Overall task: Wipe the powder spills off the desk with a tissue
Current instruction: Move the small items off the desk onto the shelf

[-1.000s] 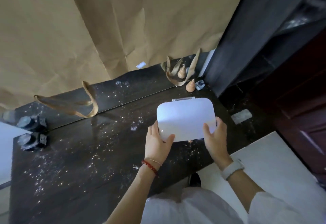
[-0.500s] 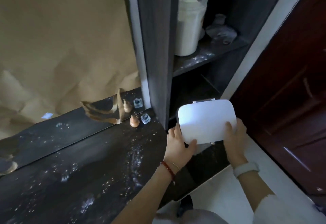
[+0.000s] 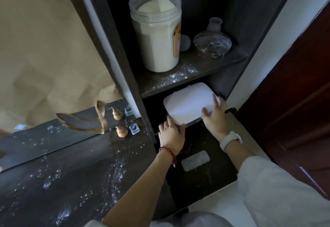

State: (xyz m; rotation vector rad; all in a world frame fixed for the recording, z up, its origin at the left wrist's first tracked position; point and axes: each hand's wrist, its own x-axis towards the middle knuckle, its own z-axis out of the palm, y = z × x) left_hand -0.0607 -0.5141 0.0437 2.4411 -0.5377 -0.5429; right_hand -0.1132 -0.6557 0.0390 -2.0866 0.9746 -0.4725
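I have both hands, left (image 3: pixel 171 133) and right (image 3: pixel 213 117), with fingers wrapped around the white box (image 3: pixel 189 104), sliding it into the lower shelf nook, probably to clear space, while powder (image 3: pixel 116 169) still speckles the bench (image 3: pixel 75 182).

Left hand (image 3: pixel 171 133) and right hand (image 3: pixel 214 117) grip white tissue box (image 3: pixel 189 105) under shelf (image 3: pixel 178 78); powder (image 3: pixel 117 169) dusts desk (image 3: pixel 80 182).
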